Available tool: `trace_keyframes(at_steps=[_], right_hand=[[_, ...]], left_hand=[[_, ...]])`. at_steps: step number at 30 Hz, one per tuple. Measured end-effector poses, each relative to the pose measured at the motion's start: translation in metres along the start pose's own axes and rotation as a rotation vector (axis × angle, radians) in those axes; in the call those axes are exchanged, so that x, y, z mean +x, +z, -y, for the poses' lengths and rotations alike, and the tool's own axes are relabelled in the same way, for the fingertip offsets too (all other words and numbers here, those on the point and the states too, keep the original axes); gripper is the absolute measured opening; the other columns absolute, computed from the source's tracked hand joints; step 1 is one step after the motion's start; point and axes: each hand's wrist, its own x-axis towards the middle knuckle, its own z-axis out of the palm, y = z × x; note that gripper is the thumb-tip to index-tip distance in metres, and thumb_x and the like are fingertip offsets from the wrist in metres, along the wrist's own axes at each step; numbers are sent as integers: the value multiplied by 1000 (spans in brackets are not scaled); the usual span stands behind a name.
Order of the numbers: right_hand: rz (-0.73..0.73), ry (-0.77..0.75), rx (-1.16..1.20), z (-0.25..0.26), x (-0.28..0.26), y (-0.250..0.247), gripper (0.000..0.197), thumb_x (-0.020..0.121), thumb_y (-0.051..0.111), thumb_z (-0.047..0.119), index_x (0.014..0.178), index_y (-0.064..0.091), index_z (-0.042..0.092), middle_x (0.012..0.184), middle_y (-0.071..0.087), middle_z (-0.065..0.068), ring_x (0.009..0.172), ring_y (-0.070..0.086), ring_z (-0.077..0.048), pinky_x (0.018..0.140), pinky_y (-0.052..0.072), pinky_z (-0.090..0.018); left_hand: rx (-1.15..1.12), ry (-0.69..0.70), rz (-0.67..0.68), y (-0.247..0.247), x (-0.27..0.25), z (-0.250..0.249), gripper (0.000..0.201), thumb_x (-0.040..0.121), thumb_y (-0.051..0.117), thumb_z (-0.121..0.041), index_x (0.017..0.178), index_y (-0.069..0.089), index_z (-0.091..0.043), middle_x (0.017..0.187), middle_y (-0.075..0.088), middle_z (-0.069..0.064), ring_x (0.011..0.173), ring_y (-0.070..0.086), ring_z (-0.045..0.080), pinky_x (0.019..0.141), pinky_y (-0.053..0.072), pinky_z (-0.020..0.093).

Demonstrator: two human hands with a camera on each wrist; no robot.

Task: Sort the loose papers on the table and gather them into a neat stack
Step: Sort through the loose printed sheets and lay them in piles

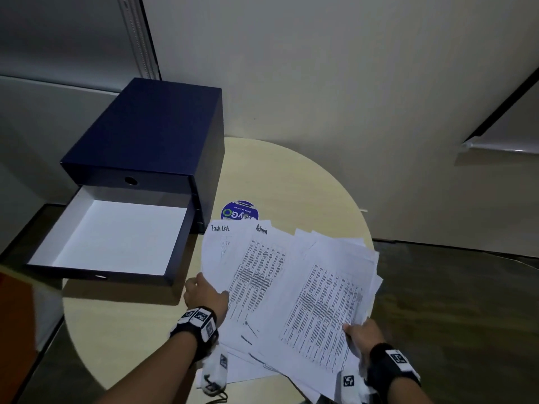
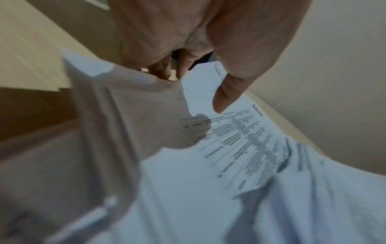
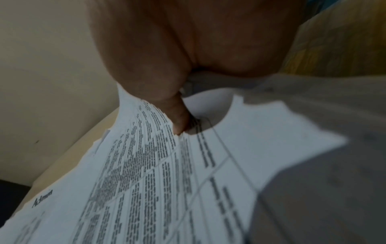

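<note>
Two hands held the fanned papers [image 1: 291, 287] at lower right of the frame. The left hand [image 1: 204, 295] pinched their left edge; the right hand [image 1: 361, 333] pinched the right edge.

White papers [image 1: 291, 287] carry dense columns of black print; the two far-left sheets bear black handwritten headings. The round table [image 1: 291, 176] is pale cream. At far left, the drawer box [image 1: 151, 135] is dark navy outside, and its open drawer [image 1: 116, 234] is white inside. A round sticker [image 1: 239, 210] beyond the papers is blue with a green ring and white lettering. Black wristbands [image 1: 390, 368] carry white tags with black square-code patterns. The wall [image 1: 320, 68] is off-white; the floor [image 1: 466, 301] is dark brown.
</note>
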Motion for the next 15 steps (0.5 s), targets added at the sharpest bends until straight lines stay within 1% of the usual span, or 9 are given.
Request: trace_keyframes(at_steps=[3,4,6,8,9,11,13,14,15], right_hand=[[18,16,-61,-3,10,5,29,93,63,8,120,54,0,82,61,-19,71,60,-31,64,50,-36],[16,16,-63,-2,11,6,25,94,62,6,117,54,-1,80,59,-19,68,59,-30,62,50,-34],[22,9,-83,0,7,6,17,95,59,2,111,55,-2,73,56,-16,62,55,-26,57,48,-32],[25,-3,-97,1,3,7,10,95,57,0,105,55,-1,70,55,-15,60,53,-26,56,46,-33],[28,-2,-91,0,5,9,10,95,57,1,105,55,0,72,56,-16,61,55,-26,58,46,-33],[29,1,-79,2,1,15,20,92,62,5,110,54,0,81,60,-17,66,58,-28,57,49,-31],[51,0,-95,-1,5,21,35,86,67,13,115,55,-3,80,60,-15,67,59,-27,56,50,-30],[59,0,-114,-2,6,23,38,84,68,15,114,56,-4,77,59,-14,65,59,-26,56,50,-30],[61,-13,-140,-2,5,26,34,86,67,14,112,57,-5,72,58,-13,61,58,-25,55,48,-30]], left_hand=[[-183,-162,80,2,0,-11,78,79,72,-18,143,29,-1,141,38,22,119,51,43,89,51,44],[-208,-190,108,1,-1,-13,75,81,73,-18,141,31,1,139,44,24,118,54,42,90,51,44],[-225,-178,176,-2,-3,-14,65,83,72,-18,137,40,-2,134,55,20,116,58,38,95,50,41],[-176,-51,189,-6,-9,-17,53,85,69,-18,133,50,-9,127,63,14,110,62,34,91,51,34],[-103,62,173,-10,-14,-20,46,87,66,-18,130,54,-14,121,67,11,105,65,32,88,52,32],[71,292,125,-22,-27,-31,34,88,60,-20,123,56,-19,109,70,8,95,67,32,83,55,33],[166,493,25,-42,-41,-47,23,90,56,-20,113,56,-18,98,69,9,88,66,34,74,54,35],[176,583,-42,-54,-48,-56,18,91,55,-19,108,56,-15,92,69,11,84,65,36,68,51,35],[166,669,-115,-68,-54,-64,15,90,57,-16,104,57,-13,88,68,13,80,64,37,62,46,35]])
